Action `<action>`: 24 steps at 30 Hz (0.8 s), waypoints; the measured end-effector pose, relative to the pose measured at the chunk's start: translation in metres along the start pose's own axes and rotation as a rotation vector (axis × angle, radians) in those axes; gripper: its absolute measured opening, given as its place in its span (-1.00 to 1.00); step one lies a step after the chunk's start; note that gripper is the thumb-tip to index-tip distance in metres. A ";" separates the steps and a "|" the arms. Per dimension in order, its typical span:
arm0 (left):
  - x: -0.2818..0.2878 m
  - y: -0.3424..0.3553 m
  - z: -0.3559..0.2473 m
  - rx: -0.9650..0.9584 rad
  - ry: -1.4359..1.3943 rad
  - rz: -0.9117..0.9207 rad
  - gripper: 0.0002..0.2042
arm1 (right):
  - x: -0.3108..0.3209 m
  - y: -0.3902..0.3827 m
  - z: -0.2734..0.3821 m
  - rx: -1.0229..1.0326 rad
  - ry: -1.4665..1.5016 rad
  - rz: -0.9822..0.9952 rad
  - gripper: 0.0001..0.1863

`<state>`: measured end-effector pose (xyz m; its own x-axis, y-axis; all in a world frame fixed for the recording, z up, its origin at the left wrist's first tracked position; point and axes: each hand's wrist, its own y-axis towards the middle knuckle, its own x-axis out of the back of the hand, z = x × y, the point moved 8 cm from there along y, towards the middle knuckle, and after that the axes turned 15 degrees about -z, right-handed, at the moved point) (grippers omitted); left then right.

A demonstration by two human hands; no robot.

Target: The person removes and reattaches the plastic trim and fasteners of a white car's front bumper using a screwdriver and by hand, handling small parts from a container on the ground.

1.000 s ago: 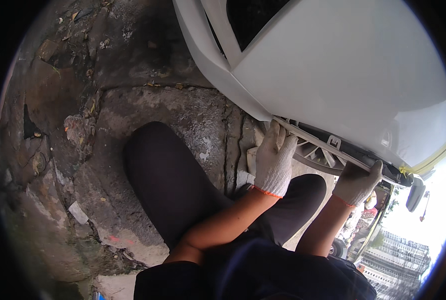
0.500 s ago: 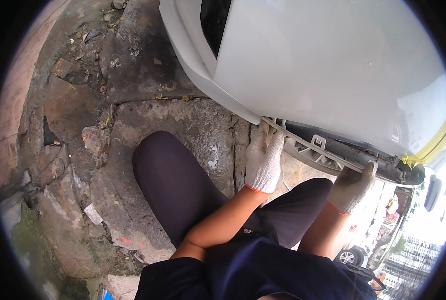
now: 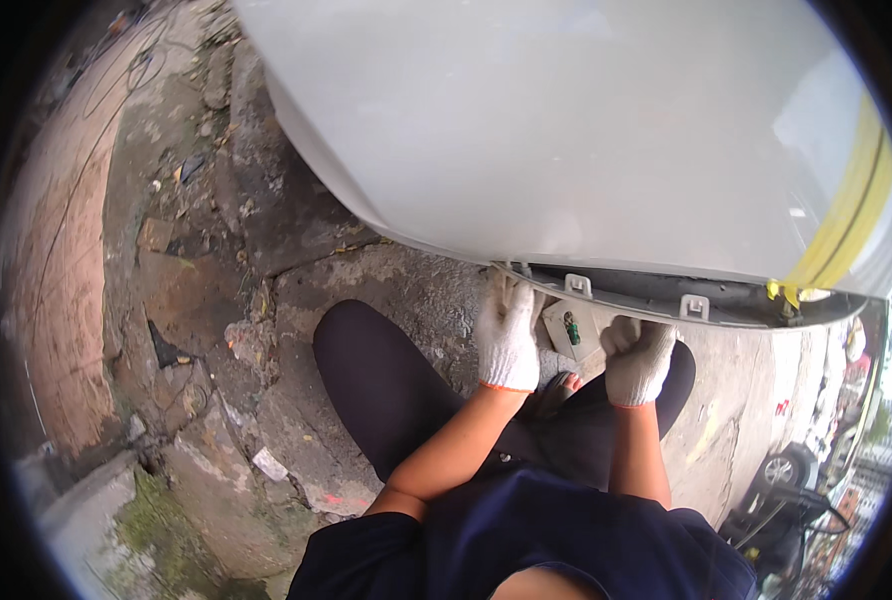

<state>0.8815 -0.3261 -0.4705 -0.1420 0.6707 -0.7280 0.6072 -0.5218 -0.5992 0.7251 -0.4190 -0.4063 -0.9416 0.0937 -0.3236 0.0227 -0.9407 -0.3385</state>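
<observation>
Both my hands wear white knitted gloves with orange cuffs. My left hand [image 3: 511, 335] is closed on the edge of a pale, curved plastic bumper [image 3: 638, 304] with upright clip tabs. Its fingertips are partly hidden there and a little blurred. Curled into a fist, my right hand [image 3: 638, 362] is up against the bumper's near edge, farther right; whatever it holds, if anything, is hidden. Beyond the bumper spreads a smooth silver-white car body panel [image 3: 546, 130], with a dark gap between the two that widens to the right.
Yellow tape [image 3: 851, 205] crosses the panel's right end. Between my hands, a small green object [image 3: 572, 328] lies on a pale square piece [image 3: 584, 345] below. Cracked, uneven paving [image 3: 206, 310] with rubble extends left. A parked vehicle [image 3: 781, 480] stands at the lower right.
My view has shifted, bringing the car panel lower. My right hand has moved left along the bumper, closer to my left hand, and is now a fist. My left hand remains at the bumper's edge.
</observation>
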 end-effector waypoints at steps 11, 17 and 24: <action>-0.012 0.001 -0.001 -0.004 0.072 0.020 -0.66 | -0.021 -0.066 0.022 -0.414 0.500 -0.016 -0.49; -0.017 -0.002 -0.008 -0.087 0.188 0.066 -0.49 | -0.003 -0.072 0.014 -0.302 0.477 0.058 -0.80; -0.005 0.007 -0.006 -0.124 0.228 -0.007 -0.52 | 0.051 -0.067 0.000 -0.230 0.063 0.046 -0.37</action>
<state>0.8907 -0.3297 -0.4691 0.0254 0.7828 -0.6217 0.7000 -0.4580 -0.5480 0.6755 -0.3516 -0.4001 -0.9149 0.0797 -0.3957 0.1477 -0.8462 -0.5121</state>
